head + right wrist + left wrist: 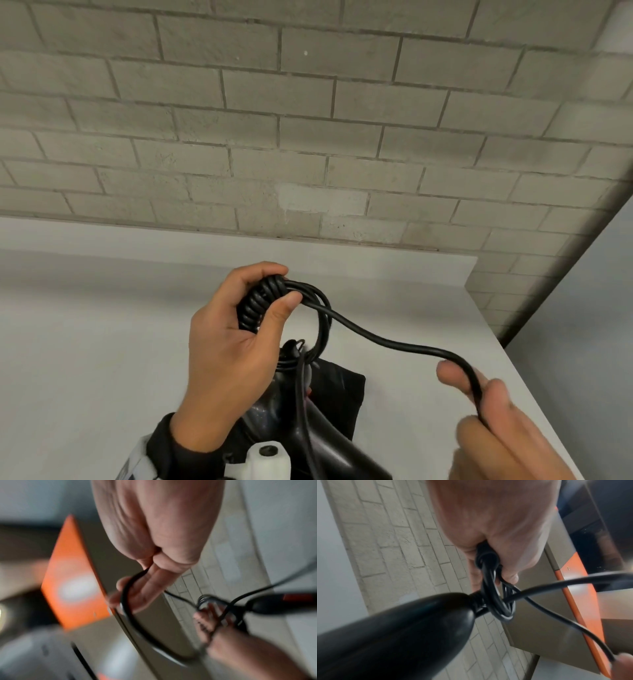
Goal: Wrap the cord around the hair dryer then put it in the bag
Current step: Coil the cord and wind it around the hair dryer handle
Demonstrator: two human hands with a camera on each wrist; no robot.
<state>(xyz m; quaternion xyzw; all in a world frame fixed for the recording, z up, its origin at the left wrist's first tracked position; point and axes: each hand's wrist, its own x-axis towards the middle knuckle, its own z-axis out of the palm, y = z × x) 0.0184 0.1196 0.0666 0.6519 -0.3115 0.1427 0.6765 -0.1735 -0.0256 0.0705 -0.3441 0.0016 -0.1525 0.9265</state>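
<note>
My left hand (274, 310) grips a tight coil of the black cord (255, 305), held up above the white table (85, 342). Loose loops hang from the coil down to the black hair dryer (318, 435), which hangs below the hand. In the left wrist view the hair dryer's (402, 635) tapered end meets the cord loops (494, 601) under the left hand (496, 527). A free length of cord (394, 346) runs right to my right hand (495, 394), which pinches it. The blurred right wrist view shows the right hand (154, 534) with the cord (127, 612) curving over its fingers. A black bag (342, 383) lies on the table behind the dryer.
A grey brick wall (308, 137) rises behind the table. The table's right edge (513, 359) runs diagonally beside my right hand. A white wrist mount (269, 460) sits at the bottom. An orange-edged grey panel (573, 601) shows in the wrist views.
</note>
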